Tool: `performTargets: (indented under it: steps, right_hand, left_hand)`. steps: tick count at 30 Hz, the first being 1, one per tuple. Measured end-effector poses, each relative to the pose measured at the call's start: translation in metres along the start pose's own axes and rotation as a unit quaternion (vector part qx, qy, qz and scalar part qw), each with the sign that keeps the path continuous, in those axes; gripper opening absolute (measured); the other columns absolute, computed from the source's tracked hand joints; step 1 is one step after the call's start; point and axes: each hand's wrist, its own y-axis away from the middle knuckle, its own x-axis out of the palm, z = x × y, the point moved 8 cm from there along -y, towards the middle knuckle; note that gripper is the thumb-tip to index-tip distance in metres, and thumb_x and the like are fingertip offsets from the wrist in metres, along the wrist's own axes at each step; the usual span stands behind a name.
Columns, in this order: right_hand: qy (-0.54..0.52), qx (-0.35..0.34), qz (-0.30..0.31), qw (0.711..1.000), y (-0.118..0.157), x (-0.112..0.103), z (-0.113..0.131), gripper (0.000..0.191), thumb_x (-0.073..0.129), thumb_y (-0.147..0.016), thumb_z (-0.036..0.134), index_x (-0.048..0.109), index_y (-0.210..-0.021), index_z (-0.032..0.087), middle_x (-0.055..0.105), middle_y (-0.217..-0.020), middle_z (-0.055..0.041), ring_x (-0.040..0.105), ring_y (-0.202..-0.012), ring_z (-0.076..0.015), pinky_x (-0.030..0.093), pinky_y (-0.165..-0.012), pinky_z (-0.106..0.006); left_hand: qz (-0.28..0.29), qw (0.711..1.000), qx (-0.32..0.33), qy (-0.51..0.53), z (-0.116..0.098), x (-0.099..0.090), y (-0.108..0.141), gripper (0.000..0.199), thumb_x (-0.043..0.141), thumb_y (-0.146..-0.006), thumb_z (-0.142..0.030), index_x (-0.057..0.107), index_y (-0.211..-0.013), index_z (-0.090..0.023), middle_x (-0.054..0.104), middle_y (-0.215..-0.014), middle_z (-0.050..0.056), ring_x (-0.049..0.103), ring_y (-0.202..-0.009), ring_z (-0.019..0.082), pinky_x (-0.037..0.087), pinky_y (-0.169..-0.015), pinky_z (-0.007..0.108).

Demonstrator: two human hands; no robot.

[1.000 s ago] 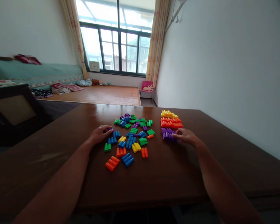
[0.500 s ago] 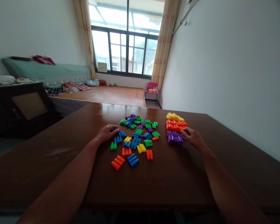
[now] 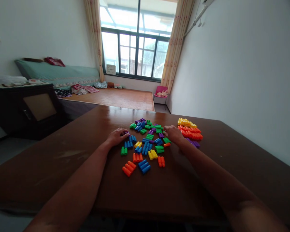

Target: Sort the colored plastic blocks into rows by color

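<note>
My left hand (image 3: 118, 136) rests at the left side of the loose pile, its fingers closed on a purple block (image 3: 127, 133) that is partly hidden by them. My right hand (image 3: 174, 133) reaches over the right edge of the pile, fingers a little apart. Its fingertips are beside a green block (image 3: 159, 131) and a purple block (image 3: 161, 135). Below that hand lie another green block (image 3: 167, 140) and a single orange piece (image 3: 167, 145). Behind the right forearm, a row of purple blocks (image 3: 193, 142) is partly covered.
On the brown table (image 3: 159, 190), orange blocks (image 3: 190, 132) and yellow blocks (image 3: 187, 122) lie in rows at the right. Nearer me are a blue block (image 3: 144, 166) and an orange block (image 3: 129, 168). Beyond the table are a bed (image 3: 125, 98) and a pink chair (image 3: 160, 91).
My right hand has moved left, from the purple row to the right edge of the loose pile. My left hand stays with the purple block. The view has turned slightly left.
</note>
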Motion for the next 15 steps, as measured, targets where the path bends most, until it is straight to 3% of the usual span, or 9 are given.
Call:
performTargets:
  steps: [4, 9, 12, 15]
  right_hand:
    - [-0.045, 0.032, 0.086, 0.995, -0.010, 0.019, 0.003, 0.034, 0.058, -0.087, 0.047, 0.065, -0.104, 0.019, 0.069, -0.101, -0.0131, 0.063, -0.098, -0.0262, 0.047, -0.082, -0.037]
    - [-0.146, 0.035, 0.042, 0.988, -0.007, 0.019, 0.002, 0.035, 0.056, -0.091, 0.037, 0.057, -0.120, 0.017, 0.058, -0.121, -0.0087, 0.059, -0.102, -0.0206, 0.052, -0.086, -0.042]
    - [-0.163, 0.045, 0.016, 0.985, 0.002, 0.010, -0.018, 0.036, 0.056, -0.091, 0.037, 0.056, -0.121, 0.017, 0.057, -0.121, -0.0083, 0.059, -0.102, -0.0210, 0.052, -0.086, -0.041]
    - [-0.175, 0.067, -0.014, 0.982, 0.022, -0.006, -0.065, 0.033, 0.059, -0.088, 0.039, 0.061, -0.113, 0.019, 0.064, -0.111, -0.0077, 0.062, -0.094, -0.0194, 0.052, -0.081, -0.034]
  left_hand:
    - [0.000, 1.000, -0.004, -0.006, 0.000, -0.001, -0.001, 0.049, 0.049, -0.082, -0.060, 0.069, -0.110, -0.026, 0.064, -0.098, 0.003, 0.062, -0.086, 0.020, 0.047, -0.074, 0.028]
    - [0.009, 1.000, -0.008, -0.012, -0.001, -0.001, -0.001, 0.050, 0.047, -0.082, -0.062, 0.068, -0.111, -0.026, 0.064, -0.101, 0.003, 0.062, -0.087, 0.019, 0.047, -0.075, 0.028]
    - [0.009, 1.000, -0.008, -0.008, -0.002, -0.002, 0.000, 0.052, 0.046, -0.082, -0.061, 0.068, -0.112, -0.026, 0.063, -0.102, 0.004, 0.062, -0.088, 0.020, 0.048, -0.075, 0.028]
    - [0.006, 1.000, -0.008, -0.010, -0.001, -0.003, -0.001, 0.052, 0.046, -0.082, -0.062, 0.068, -0.112, -0.026, 0.064, -0.100, 0.003, 0.062, -0.088, 0.020, 0.048, -0.075, 0.028]
